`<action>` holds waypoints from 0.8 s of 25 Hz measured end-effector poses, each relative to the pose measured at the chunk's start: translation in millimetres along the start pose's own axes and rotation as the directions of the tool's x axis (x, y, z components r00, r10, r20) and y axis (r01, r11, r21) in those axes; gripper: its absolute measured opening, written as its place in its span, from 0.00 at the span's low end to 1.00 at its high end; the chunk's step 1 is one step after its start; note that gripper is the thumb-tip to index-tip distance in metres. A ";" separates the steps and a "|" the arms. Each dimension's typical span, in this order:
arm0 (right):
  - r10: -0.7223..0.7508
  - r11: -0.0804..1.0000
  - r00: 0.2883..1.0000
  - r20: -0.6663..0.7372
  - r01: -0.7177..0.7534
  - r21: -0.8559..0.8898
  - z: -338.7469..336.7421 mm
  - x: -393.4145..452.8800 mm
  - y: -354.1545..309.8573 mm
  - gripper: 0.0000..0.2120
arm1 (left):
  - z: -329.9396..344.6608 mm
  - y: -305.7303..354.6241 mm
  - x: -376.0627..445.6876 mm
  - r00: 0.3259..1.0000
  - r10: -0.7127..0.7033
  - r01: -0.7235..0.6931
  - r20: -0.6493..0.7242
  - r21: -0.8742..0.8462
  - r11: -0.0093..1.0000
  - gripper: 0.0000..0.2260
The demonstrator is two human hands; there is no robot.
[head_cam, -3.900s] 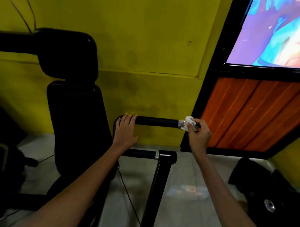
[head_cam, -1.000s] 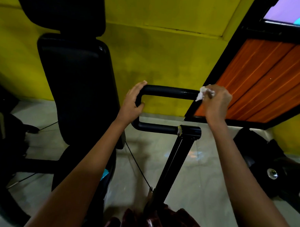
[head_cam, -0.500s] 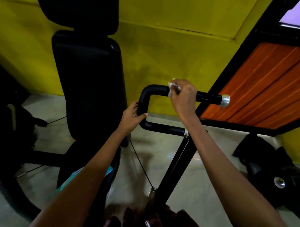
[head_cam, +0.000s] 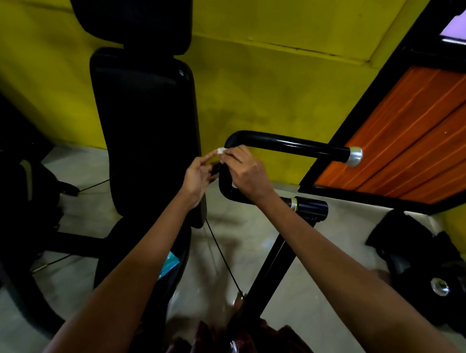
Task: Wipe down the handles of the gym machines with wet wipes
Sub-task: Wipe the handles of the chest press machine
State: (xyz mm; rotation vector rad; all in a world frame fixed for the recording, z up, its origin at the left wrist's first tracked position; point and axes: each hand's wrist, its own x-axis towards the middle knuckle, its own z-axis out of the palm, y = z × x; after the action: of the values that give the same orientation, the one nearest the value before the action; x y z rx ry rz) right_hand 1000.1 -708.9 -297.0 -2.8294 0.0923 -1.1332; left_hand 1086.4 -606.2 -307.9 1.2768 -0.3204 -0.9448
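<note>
The wipe [head_cam: 221, 150] between my fingertips is white; the handle [head_cam: 293, 146] is glossy black with a silver end cap [head_cam: 354, 155]; the wall [head_cam: 269, 80] is yellow — mottled with dull green; the panel [head_cam: 402, 134] is orange wood-grain, black-framed; the seat pad [head_cam: 144, 125] is black.

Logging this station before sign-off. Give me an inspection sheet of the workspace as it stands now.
Surface: pale glossy tiled floor.
Job's things: small crumpled white wet wipe at the left bend of the black U-shaped tubular handle; silver end cap bare.
Clutter: teal packet by the seat; black bag on the floor at right.
Grippers: right hand pinches the wipe; left hand touches it with its fingertips.
Cables: thin black cable running down across the floor.
Surroundings: yellow wall, black padded backrest, orange slatted panel.
</note>
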 end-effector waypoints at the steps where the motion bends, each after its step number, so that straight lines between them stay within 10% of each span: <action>1: -0.009 1.000 1.000 -0.007 0.009 0.007 -0.4 -1.0 0.3 0.07 | -1.0 0.6 0.4 1.000 -0.005 0.005 -0.007 0.009 1.000 0.22; 12: -0.064 0.996 0.967 0.248 0.045 0.081 4.1 -54.2 -3.0 0.11 | 10.1 3.0 -5.8 0.998 0.033 -0.019 -0.046 0.282 0.959 0.21; 17: 0.169 0.979 0.735 0.657 -0.203 -0.025 -7.3 -36.6 13.9 0.09 | 16.0 -4.2 -8.5 0.993 0.079 -0.046 -0.089 0.332 0.942 0.19; 20: 0.516 0.814 0.620 0.591 -0.570 -0.113 -8.0 -20.7 15.3 0.08 | 16.7 -9.3 -6.2 0.989 0.092 -0.053 -0.112 0.314 0.948 0.19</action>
State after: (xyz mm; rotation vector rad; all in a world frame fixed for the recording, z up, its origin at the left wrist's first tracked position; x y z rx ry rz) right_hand 979.3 -722.7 -307.1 -2.6205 0.7724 -0.0825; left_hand 1067.4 -612.6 -309.4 1.5949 -0.4269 -0.7660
